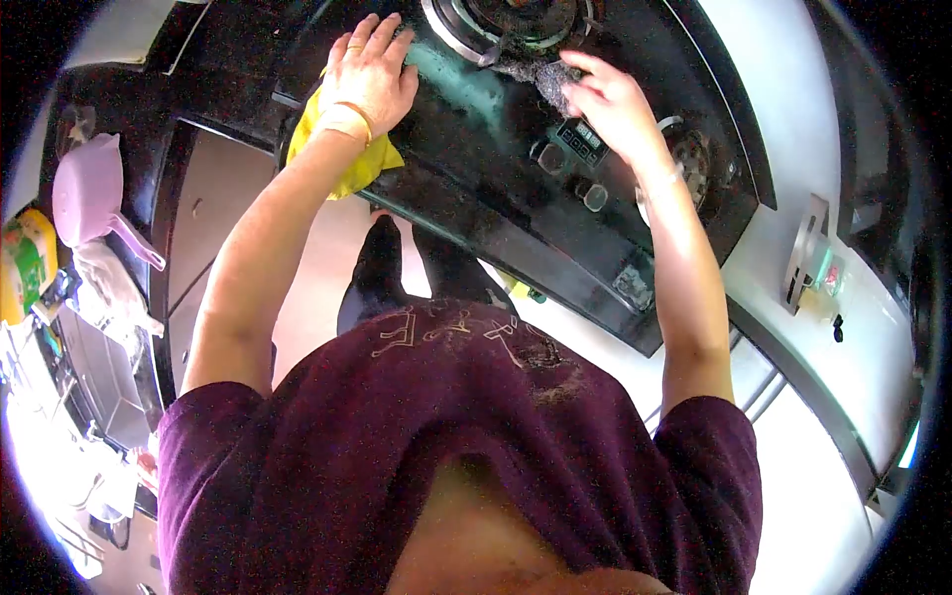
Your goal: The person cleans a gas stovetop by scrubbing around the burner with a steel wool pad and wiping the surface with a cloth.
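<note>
In the head view, my right hand (613, 107) pinches a grey steel wool scrubber (557, 85) against the black glass top of the gas stove (486, 149), just below a burner (516, 22). My left hand (372, 81) lies flat at the stove's left side, its fingers stretched out. Under that wrist a yellow cloth (369, 171) hangs over the counter's front edge; whether the palm presses on it is hidden. Two control knobs (570, 177) and a small panel (583, 142) sit below my right hand.
A second burner (689, 164) lies beside my right forearm. On the left are a pink dipper (89, 188), a yellow-and-green package (28, 263) and a crumpled whitish bag (107, 288). A clear container (825, 273) is by the right wall.
</note>
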Motion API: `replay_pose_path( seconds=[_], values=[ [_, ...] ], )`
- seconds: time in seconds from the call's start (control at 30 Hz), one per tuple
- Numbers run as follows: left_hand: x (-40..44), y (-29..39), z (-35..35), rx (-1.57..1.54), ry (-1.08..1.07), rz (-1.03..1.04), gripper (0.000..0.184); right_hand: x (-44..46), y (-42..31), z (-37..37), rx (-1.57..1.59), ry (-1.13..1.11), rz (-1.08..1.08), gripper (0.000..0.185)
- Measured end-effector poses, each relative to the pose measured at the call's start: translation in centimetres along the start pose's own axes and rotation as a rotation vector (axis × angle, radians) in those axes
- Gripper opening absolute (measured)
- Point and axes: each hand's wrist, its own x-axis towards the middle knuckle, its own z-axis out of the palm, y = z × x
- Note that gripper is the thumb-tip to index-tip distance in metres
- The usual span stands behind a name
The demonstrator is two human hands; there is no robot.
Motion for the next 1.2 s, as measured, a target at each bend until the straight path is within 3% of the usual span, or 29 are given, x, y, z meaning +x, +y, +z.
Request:
replay_pose_path(
  seconds=[0.07,0.13,0.33,0.43,0.6,0.67,0.73,0.87,0.93,1.0,1.07,1.2],
  values=[
    [0.0,0.1,0.1,-0.007,0.018,-0.004,0.045,-1.6,1.5,-0.8,-0.009,-0.05,0.118,0.038],
    [0.0,0.1,0.2,-0.013,0.031,-0.005,0.043,-2.8,3.1,-0.4,-0.179,0.013,0.063,0.038],
    [0.1,0.2,-0.2,0.025,-0.024,-0.01,0.047,-2.4,3.3,1.5,-0.186,0.184,0.019,0.038],
    [0.0,0.1,-0.2,0.017,-0.006,-0.002,0.047,-1.9,3.6,2.0,-0.318,0.413,-0.06,0.032],
    [0.0,0.0,-0.1,0.005,0.014,0.013,0.046,-1.5,3.9,1.8,-0.138,0.573,-0.259,0.02],
    [0.1,0.1,-0.3,0.007,0.014,0.015,0.046,-1.2,2.1,1.1,-0.214,0.511,-0.327,0.02],
    [0.0,0.1,-0.3,0.008,0.032,0.018,0.046,-0.3,0.6,-0.1,-0.462,0.427,-0.551,0.021],
    [0.2,0.1,-0.3,0.003,0.036,0.028,0.046,3.2,-0.8,-1.5,-0.524,0.164,-0.536,0.026],
    [0.1,0.2,-0.4,0.005,0.028,0.014,0.045,5.0,-1.2,-1.7,-0.911,-0.018,-0.583,0.03],
    [0.2,0.1,-0.4,0.0,0.023,0.009,0.045,6.2,-2.0,-1.6,-0.975,-0.048,-0.675,0.032],
    [0.1,0.2,-0.3,-0.022,0.018,0.0,0.045,7.2,-2.9,-1.3,-1.112,-0.201,-0.584,0.029],
    [0.1,0.4,-0.7,-0.055,0.019,-0.021,0.044,8.3,-4.1,-1.3,-1.101,-0.366,-0.566,0.025]
  ],
)
